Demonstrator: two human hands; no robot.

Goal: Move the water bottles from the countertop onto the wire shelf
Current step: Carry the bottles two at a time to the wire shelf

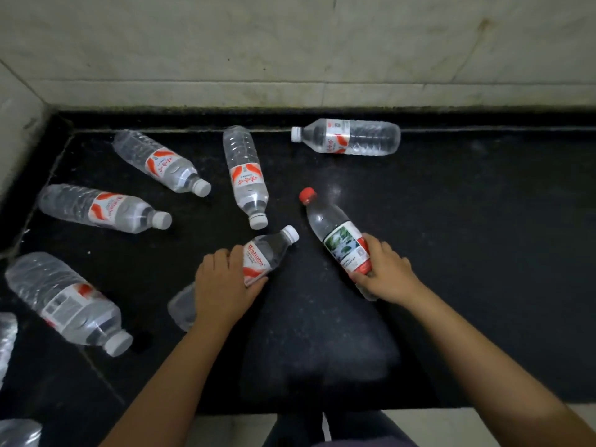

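Observation:
Several clear water bottles lie on their sides on a black countertop (467,237). My left hand (222,285) is closed over the middle of a white-capped bottle (271,250) with a red and white label. My right hand (383,272) grips the lower half of a red-capped bottle (325,221) with a green picture label. Loose white-capped bottles lie at the back right (348,137), the centre (246,172), the back left (158,159), the left (103,209) and the front left (67,301). No wire shelf is in view.
A pale tiled wall (290,53) runs behind the counter and turns along the left side. Parts of more bottles show at the left edge (6,340) and the bottom left corner (17,432). Light floor (419,424) and my dark trousers show below the counter's front edge.

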